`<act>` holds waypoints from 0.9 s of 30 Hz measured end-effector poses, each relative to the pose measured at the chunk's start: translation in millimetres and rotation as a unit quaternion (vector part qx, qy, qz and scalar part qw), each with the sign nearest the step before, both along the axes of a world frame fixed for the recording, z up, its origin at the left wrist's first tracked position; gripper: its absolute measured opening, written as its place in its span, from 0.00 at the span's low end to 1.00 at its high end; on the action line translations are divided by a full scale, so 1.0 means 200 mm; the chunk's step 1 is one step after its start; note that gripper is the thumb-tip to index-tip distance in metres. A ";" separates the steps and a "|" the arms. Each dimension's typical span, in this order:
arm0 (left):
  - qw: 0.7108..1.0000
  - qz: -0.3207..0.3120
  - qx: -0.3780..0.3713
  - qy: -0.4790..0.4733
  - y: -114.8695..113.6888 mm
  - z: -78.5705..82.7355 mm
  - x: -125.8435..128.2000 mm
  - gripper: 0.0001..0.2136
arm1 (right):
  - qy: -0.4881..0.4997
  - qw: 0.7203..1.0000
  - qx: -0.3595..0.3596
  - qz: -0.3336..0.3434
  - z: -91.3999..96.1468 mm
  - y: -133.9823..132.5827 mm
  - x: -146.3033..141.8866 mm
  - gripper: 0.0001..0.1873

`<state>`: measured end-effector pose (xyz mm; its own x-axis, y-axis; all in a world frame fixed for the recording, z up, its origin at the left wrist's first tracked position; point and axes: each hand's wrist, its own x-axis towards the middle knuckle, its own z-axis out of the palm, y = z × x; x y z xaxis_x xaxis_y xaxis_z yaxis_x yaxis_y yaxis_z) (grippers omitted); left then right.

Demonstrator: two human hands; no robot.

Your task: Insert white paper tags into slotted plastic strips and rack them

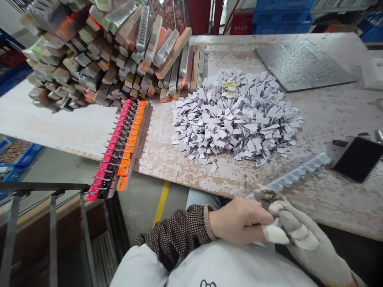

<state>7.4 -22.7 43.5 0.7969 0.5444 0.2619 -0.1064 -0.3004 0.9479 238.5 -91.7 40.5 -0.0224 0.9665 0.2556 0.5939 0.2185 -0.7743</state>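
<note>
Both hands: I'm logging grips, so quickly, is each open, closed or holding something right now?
Left hand: closed; whether it holds anything cannot be told.
Right hand: gloved, curled closed; anything held is hidden.

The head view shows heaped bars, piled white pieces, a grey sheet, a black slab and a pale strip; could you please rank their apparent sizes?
1. Heaped bars
2. Piled white pieces
3. Grey sheet
Unsure: black slab and pale strip; the strip is longer but narrower, and partly hidden.

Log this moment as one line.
left hand: touching right hand; right hand: gloved; silvery strip: partly behind hands; white pieces: heaped on table
</note>
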 end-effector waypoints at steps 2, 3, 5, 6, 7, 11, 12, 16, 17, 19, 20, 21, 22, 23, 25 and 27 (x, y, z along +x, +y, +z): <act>0.999 -0.027 0.000 -0.020 0.00 0.00 0.02 0.26 | 0.000 1.000 0.018 0.004 -0.01 -0.03 0.00 0.13; 1.000 -0.009 -0.003 -0.008 0.00 -0.01 0.03 0.25 | -0.009 0.999 0.033 -0.001 -0.02 -0.03 -0.01 0.12; 0.995 0.083 -0.027 0.049 0.00 -0.04 0.03 0.26 | -0.018 0.998 0.060 -0.017 -0.01 -0.02 -0.05 0.09; 0.986 0.137 -0.041 0.083 -0.01 -0.06 0.03 0.28 | -0.020 0.997 0.069 -0.023 -0.01 -0.01 -0.07 0.07; 0.976 0.181 -0.048 0.111 -0.01 -0.07 0.03 0.28 | -0.021 0.997 0.071 -0.024 0.00 0.00 -0.09 0.06; 0.977 0.175 -0.001 0.124 -0.05 -0.08 0.01 0.27 | -0.010 0.995 0.102 0.007 0.01 0.04 -0.17 0.05; 0.982 0.150 0.018 0.111 -0.06 -0.08 0.00 0.26 | -0.012 0.994 0.103 0.017 0.02 0.04 -0.18 0.05; 0.984 0.091 0.103 0.111 -0.06 -0.09 -0.03 0.22 | -0.068 0.993 0.083 0.053 0.02 0.03 -0.17 0.07; 0.977 0.100 0.132 0.138 -0.04 -0.09 -0.05 0.20 | -0.093 0.990 0.099 0.051 0.02 0.04 -0.14 0.06; 0.942 0.161 0.182 0.230 0.01 -0.09 -0.11 0.17 | -0.164 0.975 0.148 0.017 0.00 0.06 -0.08 0.06; 0.912 0.211 0.200 0.289 0.05 -0.09 -0.15 0.18 | -0.208 0.963 0.169 -0.005 -0.02 0.08 -0.05 0.08; 0.873 0.265 0.209 0.352 0.09 -0.09 -0.19 0.18 | -0.255 0.949 0.183 -0.024 -0.04 0.09 -0.01 0.10; 0.830 0.312 0.214 0.410 0.14 -0.09 -0.23 0.17 | -0.299 0.935 0.186 -0.034 -0.06 0.11 0.02 0.12; 0.793 0.341 0.218 0.456 0.17 -0.09 -0.26 0.15 | -0.338 0.923 0.180 -0.037 -0.09 0.13 0.04 0.13; 0.745 0.357 0.223 0.517 0.23 -0.10 -0.31 0.10 | -0.387 0.906 0.169 -0.019 -0.13 0.16 0.06 0.12; 0.737 0.339 0.219 0.542 0.27 -0.11 -0.32 0.07 | -0.410 0.897 0.163 0.007 -0.15 0.19 0.06 0.09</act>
